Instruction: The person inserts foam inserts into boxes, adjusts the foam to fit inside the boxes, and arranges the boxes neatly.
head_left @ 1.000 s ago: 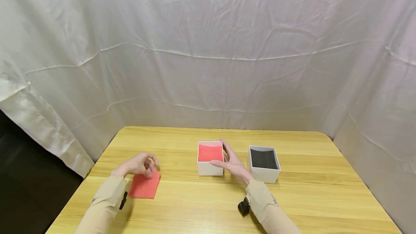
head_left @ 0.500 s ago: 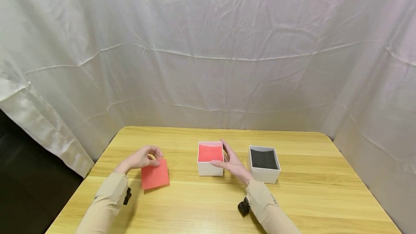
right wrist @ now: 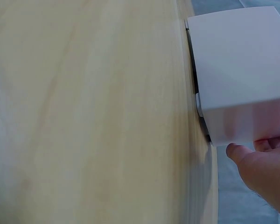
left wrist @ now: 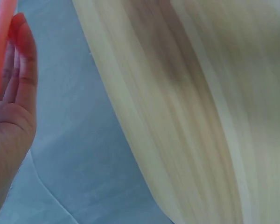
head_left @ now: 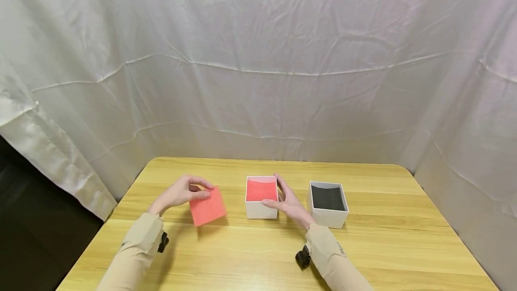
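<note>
My left hand [head_left: 181, 192] pinches a flat square of red cloth [head_left: 208, 210] by its upper edge, between thumb and fingers, just left of the middle of the table. In the left wrist view the red square [left wrist: 1, 42] shows nearly edge-on at the left hand's fingers. A white open box [head_left: 260, 210] holding red material [head_left: 261, 191] stands at mid-table. My right hand [head_left: 292, 205] grips it from the right, its thumb over the front rim and fingers at the back right side. In the right wrist view the right hand [right wrist: 266, 170] is beside a white box [right wrist: 242, 60].
A second white box [head_left: 329, 218] with black material [head_left: 328, 198] inside stands right of the right hand. The wooden table [head_left: 226, 264] has rounded far corners. Light grey curtain [head_left: 258, 102] surrounds the back and sides.
The left hand has lifted the red cloth off the table and carried it right, towards the box with red material. The right hand and both boxes have stayed put.
</note>
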`<state>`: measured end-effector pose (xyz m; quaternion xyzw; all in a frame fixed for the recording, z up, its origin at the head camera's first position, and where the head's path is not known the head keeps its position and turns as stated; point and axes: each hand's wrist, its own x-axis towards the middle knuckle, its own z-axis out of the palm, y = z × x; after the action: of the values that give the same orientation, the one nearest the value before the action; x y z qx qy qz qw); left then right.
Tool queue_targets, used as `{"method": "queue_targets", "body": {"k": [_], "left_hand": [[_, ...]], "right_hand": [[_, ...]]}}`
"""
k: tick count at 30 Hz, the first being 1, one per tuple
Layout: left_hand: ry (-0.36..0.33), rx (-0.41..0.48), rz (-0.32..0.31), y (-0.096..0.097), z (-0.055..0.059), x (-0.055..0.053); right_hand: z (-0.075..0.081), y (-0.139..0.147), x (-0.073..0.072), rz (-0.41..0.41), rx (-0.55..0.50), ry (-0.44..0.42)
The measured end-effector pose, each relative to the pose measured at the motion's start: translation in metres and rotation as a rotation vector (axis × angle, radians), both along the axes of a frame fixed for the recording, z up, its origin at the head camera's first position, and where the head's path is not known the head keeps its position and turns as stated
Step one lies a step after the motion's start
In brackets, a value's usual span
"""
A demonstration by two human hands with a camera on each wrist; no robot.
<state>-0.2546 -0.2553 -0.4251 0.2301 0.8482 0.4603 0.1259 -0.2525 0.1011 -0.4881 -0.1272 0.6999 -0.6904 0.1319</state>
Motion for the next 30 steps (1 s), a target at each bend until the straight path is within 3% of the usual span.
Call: {"method": "queue_targets", "body": {"k": [4, 9, 20, 26, 30], "left_hand": [[-0.067, 0.046, -0.05, 0.003, 0.004, 0.001], [-0.07, 0.104, -0.09, 0.007, 0.004, 0.001], [0.132, 0.202, 0.021, 0.021, 0.005, -0.005], [0.12, 0.233, 0.065, 0.028, 0.007, -0.006], [0.081, 0.265, 0.039, 0.034, 0.009, -0.006]], "right_hand": [[-0.001, 0.0, -0.001, -0.005, 0.003, -0.001], [-0.001, 0.0, 0.0, -0.003, 0.004, -0.002], [-0.002, 0.0, -0.001, 0.008, -0.002, 0.005], [-0.001, 0.0, -0.001, 0.003, -0.004, -0.001], [-0.001, 0.0, -0.001, 0.001, -0.001, -0.004]]}}
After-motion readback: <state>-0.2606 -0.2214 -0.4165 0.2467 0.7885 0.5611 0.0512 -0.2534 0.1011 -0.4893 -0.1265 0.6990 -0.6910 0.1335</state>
